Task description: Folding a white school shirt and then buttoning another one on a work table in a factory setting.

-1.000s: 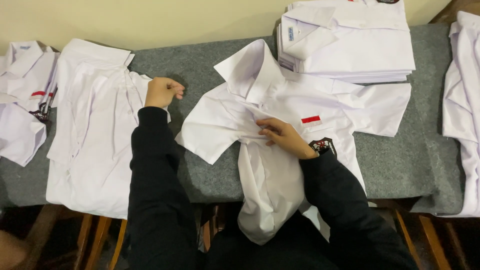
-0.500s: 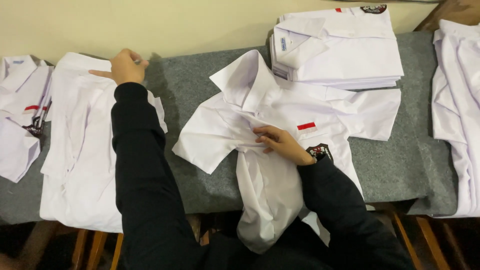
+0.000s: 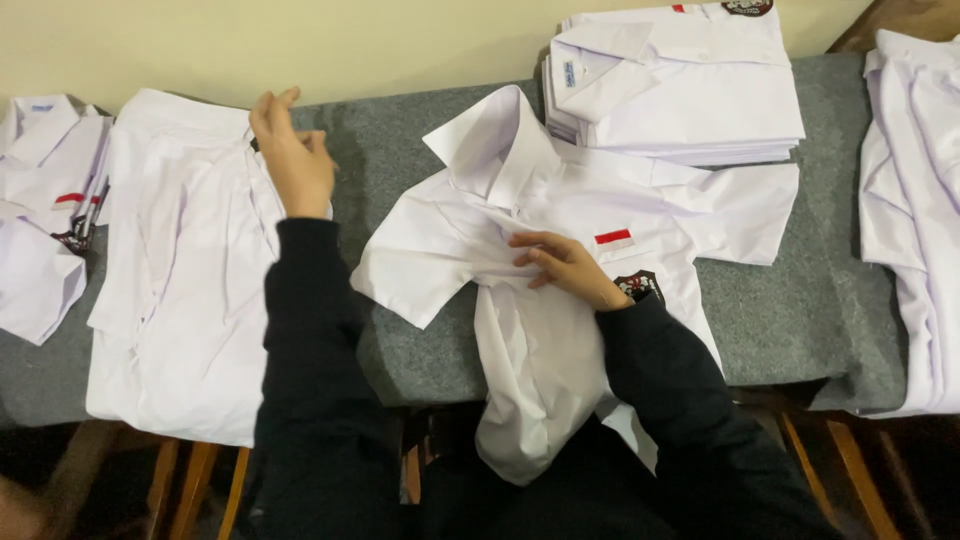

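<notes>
A white short-sleeved shirt (image 3: 520, 210) with a red-and-white chest patch and a dark badge lies open on the grey felt table (image 3: 400, 130); its lower part hangs off the front edge. My right hand (image 3: 562, 266) rests on the shirt's front below the collar, fingers curled into bunched fabric. My left hand (image 3: 292, 160) reaches to the far right edge of a pile of white shirts (image 3: 180, 300) on the left. Its fingers are extended and nothing shows in them. Both arms are in black sleeves.
A neat stack of folded white shirts (image 3: 680, 90) sits at the back right, touching the open shirt's sleeve. More white shirts lie at the far left (image 3: 40, 200) and far right (image 3: 915, 200). A pale wall runs behind the table. Wooden legs show below.
My left hand has moved from the table beside the open shirt's sleeve leftward and farther back, onto the left pile. My right hand stays on the shirt front.
</notes>
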